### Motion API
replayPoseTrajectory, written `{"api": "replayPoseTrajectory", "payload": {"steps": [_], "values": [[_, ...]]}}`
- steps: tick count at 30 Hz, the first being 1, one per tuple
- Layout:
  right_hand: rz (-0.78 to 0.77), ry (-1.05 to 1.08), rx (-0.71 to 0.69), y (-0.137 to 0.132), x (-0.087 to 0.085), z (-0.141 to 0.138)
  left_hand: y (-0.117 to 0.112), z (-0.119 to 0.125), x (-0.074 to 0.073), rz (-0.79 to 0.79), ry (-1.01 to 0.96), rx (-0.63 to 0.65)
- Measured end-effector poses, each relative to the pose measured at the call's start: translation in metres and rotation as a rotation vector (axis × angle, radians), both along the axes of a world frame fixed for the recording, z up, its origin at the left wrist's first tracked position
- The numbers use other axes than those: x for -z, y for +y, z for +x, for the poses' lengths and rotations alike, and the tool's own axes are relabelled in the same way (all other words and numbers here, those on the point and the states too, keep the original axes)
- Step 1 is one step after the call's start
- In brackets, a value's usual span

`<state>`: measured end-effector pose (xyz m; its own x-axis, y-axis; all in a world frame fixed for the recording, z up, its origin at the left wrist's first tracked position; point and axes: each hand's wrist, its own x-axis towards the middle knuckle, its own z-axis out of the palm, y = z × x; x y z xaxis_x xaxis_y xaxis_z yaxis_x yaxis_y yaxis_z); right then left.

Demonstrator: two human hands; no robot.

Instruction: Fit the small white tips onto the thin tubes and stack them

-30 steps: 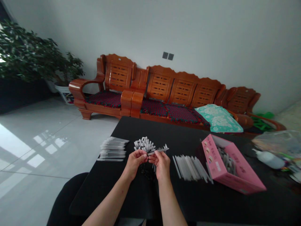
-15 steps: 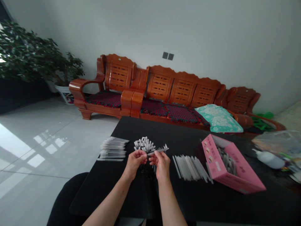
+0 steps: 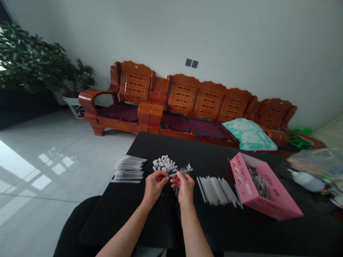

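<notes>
My left hand (image 3: 154, 184) and my right hand (image 3: 183, 185) meet over the black table (image 3: 166, 221), fingertips pinched together. A thin white pen-like tube (image 3: 181, 171) sticks out to the right from my right hand's pinch. My left fingers pinch at its near end; what they hold there is too small to name. Just behind the hands lies a heap of small white caps (image 3: 164, 164). A row of white tubes (image 3: 128, 168) lies to the left, another spread of white tubes (image 3: 217, 186) to the right.
An open pink box (image 3: 265, 200) with grey pieces stands at the right. Beyond it lie a plastic bag (image 3: 318, 162) and a white bottle (image 3: 307, 180). Behind the table is a wooden sofa (image 3: 187, 107), a potted plant (image 3: 40, 64) at left.
Almost nothing differs. My fingers have shifted slightly at the tube's near end; the tube stays pointing right.
</notes>
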<state>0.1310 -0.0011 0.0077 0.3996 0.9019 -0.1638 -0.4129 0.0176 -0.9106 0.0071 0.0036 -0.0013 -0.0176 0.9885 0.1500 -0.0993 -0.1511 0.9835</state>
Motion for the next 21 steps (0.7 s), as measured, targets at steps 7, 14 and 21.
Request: {"api": "replayPoseTrajectory", "payload": {"steps": [7,14,21], "values": [[-0.006,0.057,0.012,0.000,-0.004,0.002,-0.002,0.002,0.000,0.001,-0.052,0.007],[0.004,0.031,0.004,0.000,-0.003,0.002,0.004,-0.002,0.001,-0.141,-0.138,0.101],[0.006,0.011,0.007,0.001,-0.001,-0.001,0.008,-0.002,0.004,-0.163,-0.047,0.131]]}}
